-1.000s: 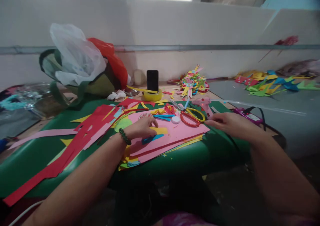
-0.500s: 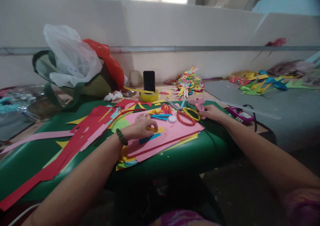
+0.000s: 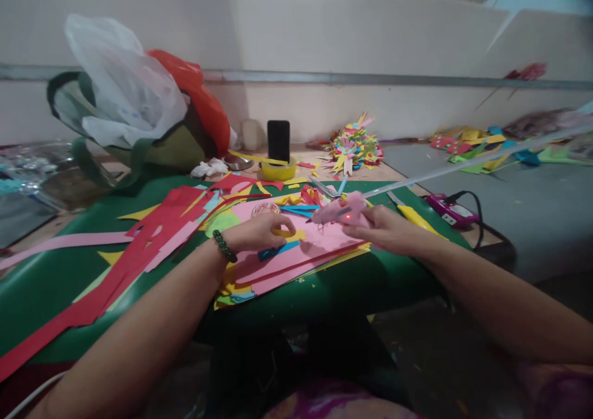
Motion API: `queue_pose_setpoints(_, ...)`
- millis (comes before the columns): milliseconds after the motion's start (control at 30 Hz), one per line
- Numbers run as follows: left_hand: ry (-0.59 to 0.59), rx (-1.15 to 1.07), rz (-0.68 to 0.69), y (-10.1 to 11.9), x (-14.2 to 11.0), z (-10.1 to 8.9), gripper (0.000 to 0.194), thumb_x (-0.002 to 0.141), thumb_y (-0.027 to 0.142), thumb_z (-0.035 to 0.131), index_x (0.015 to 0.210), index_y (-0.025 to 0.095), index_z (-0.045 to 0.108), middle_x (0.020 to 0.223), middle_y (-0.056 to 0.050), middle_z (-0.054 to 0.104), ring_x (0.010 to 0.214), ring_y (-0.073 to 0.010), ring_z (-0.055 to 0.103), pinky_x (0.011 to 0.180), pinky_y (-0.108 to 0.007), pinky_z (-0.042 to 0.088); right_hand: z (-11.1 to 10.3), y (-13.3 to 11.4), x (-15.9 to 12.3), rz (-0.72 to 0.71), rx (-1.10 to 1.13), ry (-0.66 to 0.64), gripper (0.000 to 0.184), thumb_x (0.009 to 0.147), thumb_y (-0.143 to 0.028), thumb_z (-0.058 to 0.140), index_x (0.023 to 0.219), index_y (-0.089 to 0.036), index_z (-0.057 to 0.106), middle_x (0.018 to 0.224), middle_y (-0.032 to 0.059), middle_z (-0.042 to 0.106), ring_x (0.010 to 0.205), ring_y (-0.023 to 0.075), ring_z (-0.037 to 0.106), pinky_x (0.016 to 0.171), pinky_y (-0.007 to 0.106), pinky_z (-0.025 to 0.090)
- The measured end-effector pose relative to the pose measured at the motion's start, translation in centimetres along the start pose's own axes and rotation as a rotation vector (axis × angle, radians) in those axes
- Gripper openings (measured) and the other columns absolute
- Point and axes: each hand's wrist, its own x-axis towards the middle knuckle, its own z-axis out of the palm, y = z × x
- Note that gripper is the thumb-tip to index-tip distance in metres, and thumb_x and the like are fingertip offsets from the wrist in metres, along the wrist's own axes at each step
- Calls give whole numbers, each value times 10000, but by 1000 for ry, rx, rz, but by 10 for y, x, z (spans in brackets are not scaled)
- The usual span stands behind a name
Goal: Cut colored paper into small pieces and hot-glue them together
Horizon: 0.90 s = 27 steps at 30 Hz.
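Observation:
My right hand (image 3: pixel 382 226) is closed around a pink glue gun (image 3: pixel 340 212), which has a small red light lit and a long clear glue stick (image 3: pixel 445 167) sticking out of its back. The gun's nozzle points left over the pink paper (image 3: pixel 278 267). My left hand (image 3: pixel 264 230), with a green bead bracelet (image 3: pixel 224 246) at the wrist, pinches a curled yellow paper strip (image 3: pixel 293 235). A blue paper strip (image 3: pixel 278 251) lies just below it. Scissors (image 3: pixel 324 188) are behind the glue gun, their handles mostly hidden.
Red paper strips (image 3: pixel 139 252) spread over the green surface (image 3: pixel 393 283) at left. A yellow cutter knife (image 3: pixel 417 218) and a purple power socket (image 3: pixel 449 212) are at right. Behind stand a phone (image 3: pixel 278 141), a tape roll (image 3: pixel 278 170), a paper flower ball (image 3: pixel 354 147) and a stuffed bag (image 3: pixel 157 153).
My right hand has lifted the glue gun from beside the scissors and brought it left, nearer my left hand. The yellow cutter knife has come into sight. My left hand keeps its pinch.

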Motion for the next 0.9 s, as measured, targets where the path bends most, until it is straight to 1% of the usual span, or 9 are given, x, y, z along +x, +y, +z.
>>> queue_pose_setpoints(100, 5, -32, -23, 3, -1, 0, 301, 742, 234, 536, 999, 164, 677, 844, -39, 643, 738, -176, 571, 658, -256, 421, 12, -4, 6, 27, -141, -79, 418, 812, -532, 587, 590, -211, 440, 548, -35, 407, 499, 119, 384, 478, 260, 256)
queue_pose_setpoints(200, 3, -41, -33, 5, -2, 0, 274, 753, 252, 540, 978, 164, 670, 776, -18, 626, 673, -159, 547, 629, -249, 404, 16, -1, 11, -7, -206, -69, 446, 823, -543, 576, 578, -220, 391, 545, -39, 391, 499, 117, 377, 480, 257, 251)
queue_pose_setpoints(267, 2, -32, -21, 5, -2, 0, 255, 749, 254, 544, 952, 168, 672, 772, -15, 624, 669, -157, 545, 622, -246, 399, 17, -1, 12, -20, -210, -66, 448, 825, -556, 571, 587, -221, 392, 541, -44, 383, 494, 114, 370, 480, 256, 251)
queue_pose_setpoints(333, 3, -31, -18, 5, -2, 0, 257, 745, 260, 546, 948, 172, 675, 789, -18, 631, 683, -161, 553, 624, -246, 400, 17, -3, 11, 4, -224, -77, 436, 824, -552, 564, 595, -221, 397, 541, -45, 384, 488, 111, 362, 476, 256, 250)
queue_pose_setpoints(500, 25, 12, -6, 2, -1, 0, 279, 735, 277, 552, 955, 176, 692, 863, -40, 650, 755, -179, 577, 655, -250, 415, 16, -8, 5, 57, -246, -152, 448, 832, -592, 504, 601, -222, 401, 537, -27, 427, 496, 122, 383, 472, 263, 257)
queue_pose_setpoints(600, 29, -3, -2, 1, -1, 0, 282, 733, 265, 554, 966, 178, 689, 837, -34, 656, 730, -175, 578, 644, -249, 412, 15, -8, 6, 71, -272, -140, 442, 835, -582, 502, 598, -224, 394, 547, -26, 419, 508, 126, 390, 489, 267, 257)
queue_pose_setpoints(733, 36, -21, -7, 3, -2, 0, 267, 734, 258, 557, 951, 174, 687, 796, -25, 656, 730, -175, 574, 666, -254, 416, 16, -7, 9, 63, -294, -119, 417, 834, -543, 514, 599, -223, 386, 541, -38, 393, 497, 117, 364, 487, 263, 246)
queue_pose_setpoints(900, 40, -14, -8, 4, -2, -1, 284, 719, 264, 562, 949, 171, 700, 866, -48, 662, 778, -191, 586, 681, -262, 427, 14, -6, 5, 27, -279, -128, 454, 837, -592, 497, 594, -224, 391, 536, -30, 410, 504, 124, 381, 490, 266, 255)
